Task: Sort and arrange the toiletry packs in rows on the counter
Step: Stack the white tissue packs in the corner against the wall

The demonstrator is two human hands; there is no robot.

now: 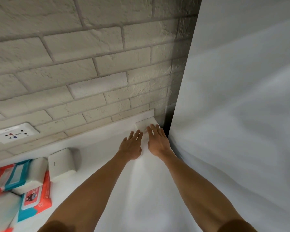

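Observation:
Both hands reach to the far right corner of the white counter. A white pack lies flat there against the wall ledge, hard to tell from the counter. My left hand and my right hand lie side by side with straight fingers, fingertips on or at that pack. At the lower left sits a pile of packs: a white tissue pack, a red and teal wipes pack, another red and teal pack and a white pack between them.
A white brick wall backs the counter, with a power socket at the left. A tall white panel stands close on the right, leaving a dark gap at the corner.

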